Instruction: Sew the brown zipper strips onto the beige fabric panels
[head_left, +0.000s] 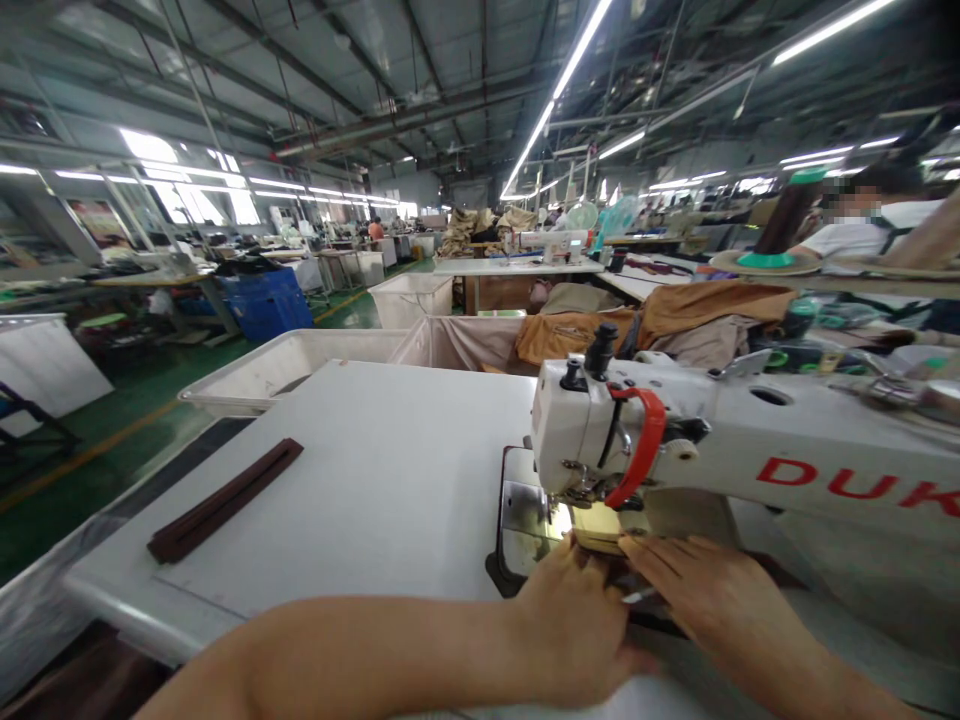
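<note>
My left hand [574, 625] is closed at the front edge of the sewing plate, its curled fingertips on a dark brown fabric piece [616, 568] that the hands mostly hide. My right hand [701, 590] lies to its right with fingers stretched out flat, fingertips by a yellowish-tan piece [598, 525] below the needle area. A small shiny sliver [642, 597] shows between the hands; its kind is unclear. Over them stands the white sewing machine [577, 430] with a red guard [643, 445]. The presser foot and needle are hard to make out.
A folded dark brown fabric strip [225, 498] lies on the white table [390, 450] to the left. Beyond it are white bins [300, 365] and brown cloth [712, 305]. A thread cone [784, 220] stands at right, near another person [847, 240].
</note>
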